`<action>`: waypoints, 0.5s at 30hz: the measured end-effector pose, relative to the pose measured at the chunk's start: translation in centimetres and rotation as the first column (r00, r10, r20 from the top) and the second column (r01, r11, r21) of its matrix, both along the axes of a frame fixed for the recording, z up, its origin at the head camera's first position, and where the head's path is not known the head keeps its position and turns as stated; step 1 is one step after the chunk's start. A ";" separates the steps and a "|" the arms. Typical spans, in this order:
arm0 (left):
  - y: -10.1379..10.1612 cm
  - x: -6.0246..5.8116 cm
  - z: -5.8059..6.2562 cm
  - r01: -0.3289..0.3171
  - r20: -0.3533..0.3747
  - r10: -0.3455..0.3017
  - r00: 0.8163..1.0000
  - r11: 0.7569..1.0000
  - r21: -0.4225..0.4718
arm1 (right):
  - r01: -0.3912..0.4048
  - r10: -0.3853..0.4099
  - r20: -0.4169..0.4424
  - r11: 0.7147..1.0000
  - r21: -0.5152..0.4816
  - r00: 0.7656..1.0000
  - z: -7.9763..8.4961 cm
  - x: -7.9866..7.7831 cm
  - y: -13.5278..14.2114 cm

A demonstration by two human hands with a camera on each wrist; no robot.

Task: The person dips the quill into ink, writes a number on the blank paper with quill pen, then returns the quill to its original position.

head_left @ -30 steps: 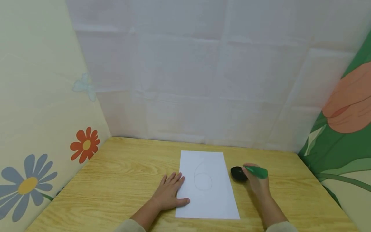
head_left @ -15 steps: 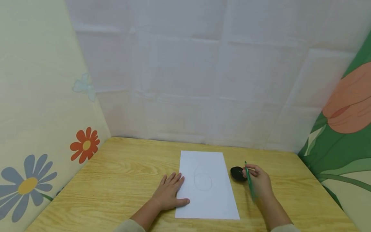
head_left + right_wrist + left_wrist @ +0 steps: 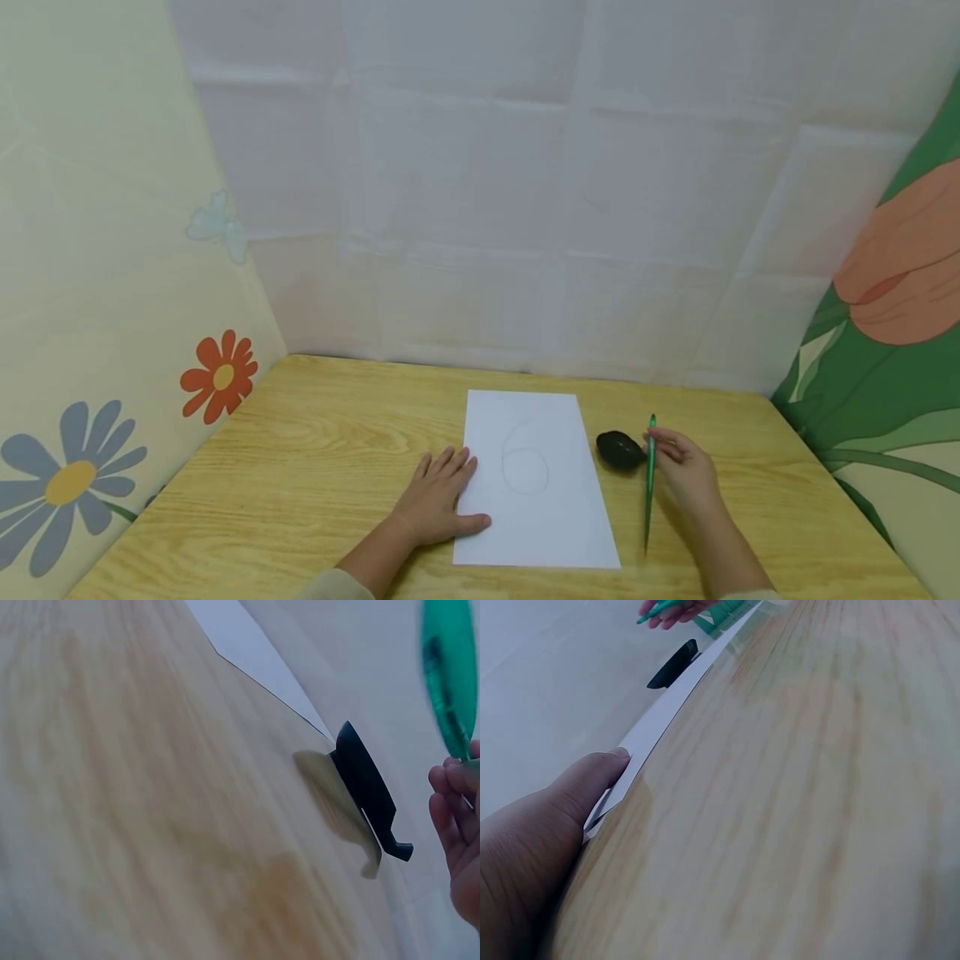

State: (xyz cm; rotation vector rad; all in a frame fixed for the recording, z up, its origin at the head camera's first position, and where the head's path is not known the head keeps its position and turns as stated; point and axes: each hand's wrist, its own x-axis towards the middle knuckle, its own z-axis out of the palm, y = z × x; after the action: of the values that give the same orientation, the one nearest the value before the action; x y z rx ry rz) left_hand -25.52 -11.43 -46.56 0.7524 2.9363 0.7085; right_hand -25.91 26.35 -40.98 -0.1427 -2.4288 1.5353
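Observation:
My left hand (image 3: pixel 437 500) lies flat, fingers spread, across the left edge of a white paper sheet (image 3: pixel 547 529). A thin "6"-like line is drawn on that sheet. In the left wrist view the thumb (image 3: pixel 592 776) rests on the paper. Right of the sheet, my right hand (image 3: pixel 690 471) pinches a green leaf-shaped piece (image 3: pixel 649 483) near its narrow end, which points away. It shows edge-on in the head view and broad in the right wrist view. Close by the fingertips stands a small black oval object (image 3: pixel 619 451) with a short stem; touching cannot be told.
Everything lies on a wood-grain table (image 3: pixel 337 433). A creased white cloth (image 3: pixel 480 208) hangs behind it. Flower-printed panels border the left side (image 3: pixel 97 275) and the right side (image 3: pixel 892 367).
The green leaf-shaped piece has turned from pointing left, broad side showing, to edge-on and pointing away. My right hand has shifted slightly right, showing more of the black object. The left hand stays still.

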 end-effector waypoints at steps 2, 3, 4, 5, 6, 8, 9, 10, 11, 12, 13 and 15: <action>0.0 0.0 0.0 0.000 -0.002 0.000 1.000 1.000 0.000 | -0.010 0.010 -0.022 1.000 -0.030 1.000 0.1 0.2 0.2; 0.0 0.0 0.0 0.000 -0.003 0.000 1.000 1.000 0.000 | -0.018 0.016 -0.033 0.999 -0.046 0.999 0.1 0.4 0.2; 0.0 0.0 0.0 0.000 -0.005 0.000 1.000 1.000 0.000 | -0.024 0.021 -0.047 0.998 -0.065 0.999 0.2 0.5 0.3; 0.0 0.0 0.0 -0.001 -0.007 0.001 1.000 1.000 0.000 | -0.029 0.024 -0.058 0.996 -0.084 0.998 0.2 0.6 0.3; 0.0 0.1 -0.1 -0.001 -0.008 0.001 1.000 1.000 0.000 | -0.031 0.024 -0.067 0.994 -0.104 0.997 0.2 0.7 0.4; -0.1 0.1 -0.1 -0.001 -0.011 0.001 1.000 1.000 0.001 | -0.029 0.021 -0.060 0.990 -0.135 0.998 0.2 0.7 0.6; -0.1 0.1 0.0 -0.001 -0.011 0.001 1.000 1.000 0.002 | -0.024 0.017 -0.047 0.989 -0.143 0.999 0.2 0.8 0.6; -0.1 0.1 0.0 -0.001 -0.011 0.001 1.000 1.000 0.003 | -0.017 0.012 -0.031 0.988 -0.156 0.999 0.1 0.8 0.7; -0.1 0.1 0.0 0.000 -0.011 0.000 1.000 1.000 0.004 | -0.005 0.004 -0.007 0.986 -0.166 1.000 0.1 0.7 0.8; -0.1 0.1 0.0 0.001 -0.010 -0.001 1.000 1.000 0.006 | 0.007 -0.004 0.018 0.985 -0.170 1.000 0.1 0.7 0.9; -0.1 0.1 0.0 0.002 -0.009 -0.002 1.000 1.000 0.007 | 0.017 -0.010 0.041 0.985 -0.170 0.999 0.0 0.7 1.0; -0.1 0.2 0.0 0.003 -0.007 -0.003 1.000 1.000 0.010 | 0.036 -0.023 0.083 0.986 -0.161 0.996 -0.1 0.6 1.1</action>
State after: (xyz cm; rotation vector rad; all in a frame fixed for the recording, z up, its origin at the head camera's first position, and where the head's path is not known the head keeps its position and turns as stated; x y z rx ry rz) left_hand -25.36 -11.49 -46.55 0.7621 2.9394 0.7217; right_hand -25.30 27.44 -41.04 -0.2762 -2.3473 1.7456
